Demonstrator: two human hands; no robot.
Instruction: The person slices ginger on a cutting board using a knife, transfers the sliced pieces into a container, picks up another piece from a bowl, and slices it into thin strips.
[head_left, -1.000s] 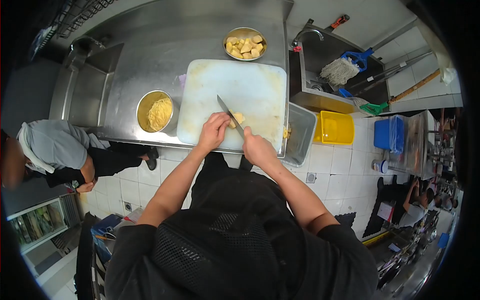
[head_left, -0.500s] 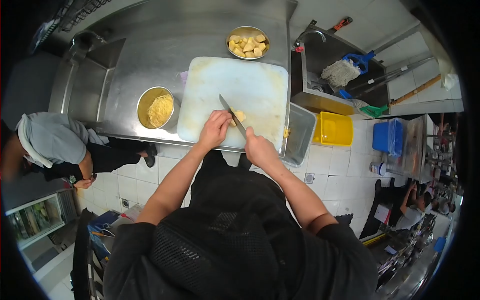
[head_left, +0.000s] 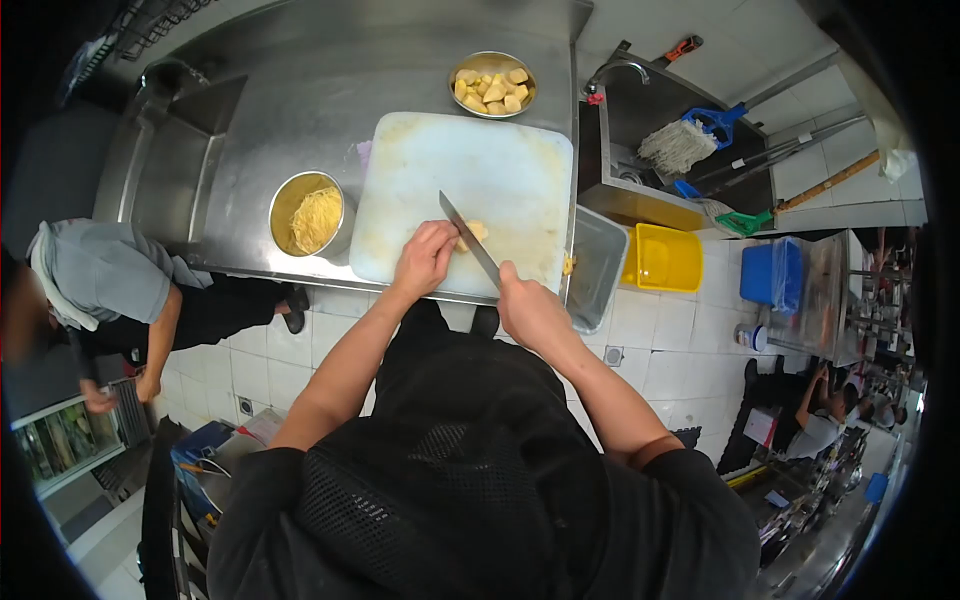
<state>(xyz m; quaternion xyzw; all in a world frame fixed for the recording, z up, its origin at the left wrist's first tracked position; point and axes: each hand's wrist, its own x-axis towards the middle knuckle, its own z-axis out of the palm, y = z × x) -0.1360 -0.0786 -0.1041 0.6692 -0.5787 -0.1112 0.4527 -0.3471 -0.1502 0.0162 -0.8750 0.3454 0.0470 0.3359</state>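
A knife (head_left: 468, 238) is gripped by its handle in my right hand (head_left: 530, 308), its blade slanting up and left over a white cutting board (head_left: 450, 165). My left hand (head_left: 426, 258) has its fingers bent together beside the blade, on a pale yellow piece (head_left: 474, 234) partly hidden by knife and fingers. Left of the board stands a round metal container (head_left: 284, 217) with thin yellow strips (head_left: 315, 219). Behind the board is a metal bowl (head_left: 473, 105) holding several pale yellow chunks (head_left: 496, 90).
A grey bin (head_left: 598, 270) and a yellow bin (head_left: 668, 257) are right of the counter. At the back right, a sink (head_left: 625, 120) has a mop (head_left: 680, 146) near it. Another person (head_left: 110, 270) is at the left; other people are far right.
The right hand has pulled slightly back and right with the knife. The left hand stays by the piece. The person at the left has separated their hands, one reaching down and left.
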